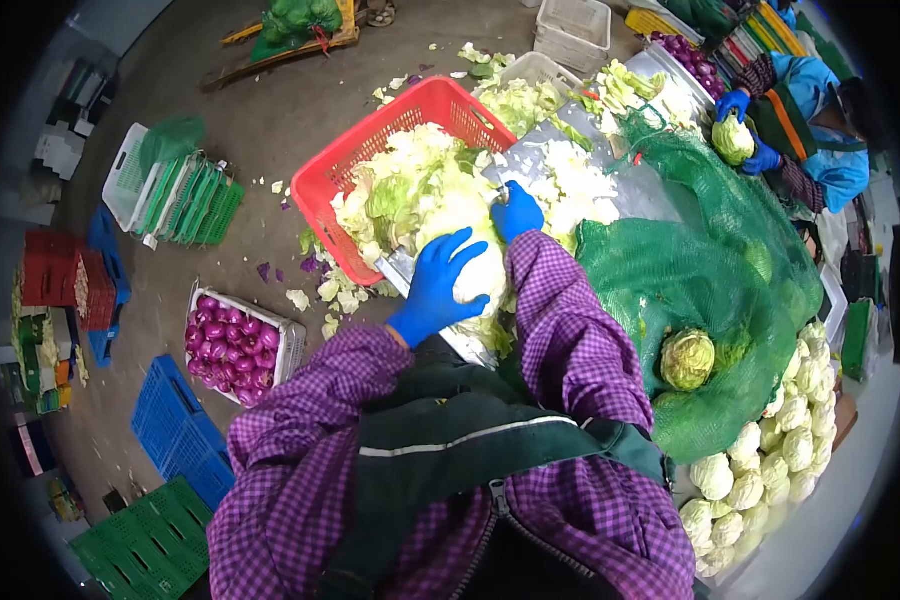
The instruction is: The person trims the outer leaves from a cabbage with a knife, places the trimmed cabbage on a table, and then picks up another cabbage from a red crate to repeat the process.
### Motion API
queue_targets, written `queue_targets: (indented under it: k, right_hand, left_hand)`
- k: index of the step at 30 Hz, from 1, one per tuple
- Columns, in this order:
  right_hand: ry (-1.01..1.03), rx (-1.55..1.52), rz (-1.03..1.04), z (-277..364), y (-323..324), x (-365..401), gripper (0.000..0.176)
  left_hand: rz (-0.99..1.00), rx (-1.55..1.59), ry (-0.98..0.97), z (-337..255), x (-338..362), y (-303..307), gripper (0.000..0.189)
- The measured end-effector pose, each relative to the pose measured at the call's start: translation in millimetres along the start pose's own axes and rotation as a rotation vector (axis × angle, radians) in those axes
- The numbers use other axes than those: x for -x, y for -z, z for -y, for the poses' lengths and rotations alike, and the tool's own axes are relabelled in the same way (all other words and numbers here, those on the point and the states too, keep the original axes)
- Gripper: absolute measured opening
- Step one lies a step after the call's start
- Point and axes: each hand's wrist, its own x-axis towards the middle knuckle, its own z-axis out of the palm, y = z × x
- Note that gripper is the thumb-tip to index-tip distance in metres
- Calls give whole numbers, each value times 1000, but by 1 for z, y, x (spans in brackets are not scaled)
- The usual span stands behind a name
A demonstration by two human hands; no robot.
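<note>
My left hand (440, 285), in a blue glove, curves over a pale cabbage (482, 278) at the table edge, thumb and fingers apart around its side. On the far side of that cabbage, my right hand (517, 212), also gloved in blue, is closed. A thin, light sliver shows above its fingers, too small to name. Just beyond my hands stands a red plastic crate (325, 165) heaped with loose cabbage leaves (395, 190). White cabbage scraps (575, 190) lie on the metal table (655, 190) to the right of my right hand.
A green mesh sack (660, 290) with cabbages spreads to my right; several trimmed cabbages (795, 440) lie beyond it. A co-worker (815, 130) in blue gloves holds a cabbage (733, 140). On the floor are a crate of red onions (232, 345), a blue pallet (180, 430) and stacked green crates (195, 200).
</note>
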Motion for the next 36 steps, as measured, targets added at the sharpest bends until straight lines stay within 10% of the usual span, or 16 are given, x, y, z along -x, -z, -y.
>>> queue_targets:
  k: [10,14,19,26,29,30,33,36]
  right_hand:
    - [106,-934,-6,4,56,108,92]
    - [-296,-927,452,3,30,125,62]
    - [-156,-865,313,-11,17,115,26]
    - [-282,-800,-8,-33,-14,112,18]
    - [-274,-637,-174,-38,-25,118,18]
    - [-242,-525,-243,-34,-26,119,17]
    - [-320,-585,-256,-31,-31,122,20]
    - [-331,-703,-268,-18,-49,110,21]
  left_hand:
    - [-67,300,472,57,-17,6,103]
    - [47,411,615,88,-31,7,90]
    - [189,788,787,92,-42,31,90]
    - [278,1048,823,125,-28,40,70]
    - [114,1650,1048,160,-7,31,53]
    - [99,1894,1039,164,-5,37,53]
    - [346,856,21,192,-7,69,56]
    - [156,508,23,218,8,68,57]
